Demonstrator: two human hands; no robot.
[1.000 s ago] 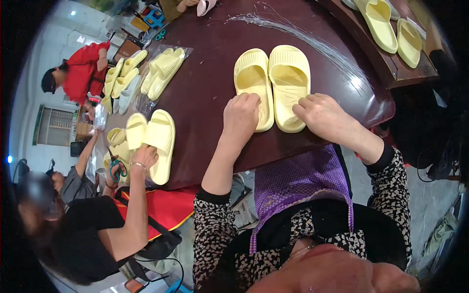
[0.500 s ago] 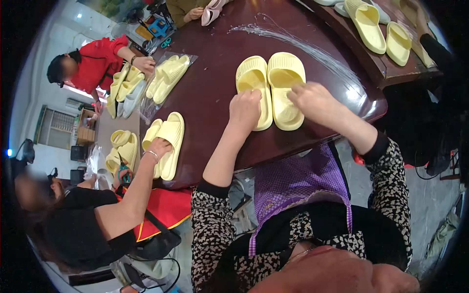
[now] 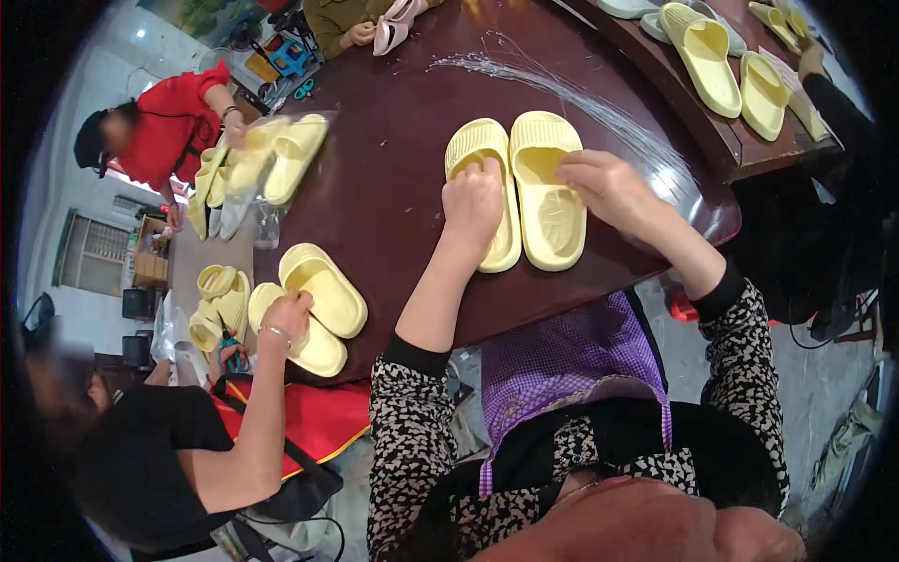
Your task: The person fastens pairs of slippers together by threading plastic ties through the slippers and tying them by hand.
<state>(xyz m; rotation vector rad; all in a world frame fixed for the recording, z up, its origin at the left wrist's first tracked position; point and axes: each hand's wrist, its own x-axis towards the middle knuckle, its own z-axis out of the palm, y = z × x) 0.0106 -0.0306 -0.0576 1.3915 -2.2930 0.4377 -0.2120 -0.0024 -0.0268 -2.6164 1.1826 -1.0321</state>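
Observation:
Two pale yellow slide slippers lie side by side on the dark brown table (image 3: 393, 178). My left hand (image 3: 473, 201) rests closed on the footbed of the left slipper (image 3: 487, 155), just behind its strap. My right hand (image 3: 609, 187) presses on the right slipper (image 3: 552, 215), fingers at the edge of its strap. Both slippers lie flat, toes pointing away from me.
A person in black at my left holds another yellow pair (image 3: 318, 300) at the table edge. A person in red (image 3: 169, 126) handles bagged slippers (image 3: 281, 159) farther back. More yellow slippers (image 3: 721, 66) lie on a second table at right. Thin clear strands (image 3: 562, 94) lie beyond my pair.
My hands have slid forward along the slippers from the heels toward the straps. The person in black has shifted their pair on the table.

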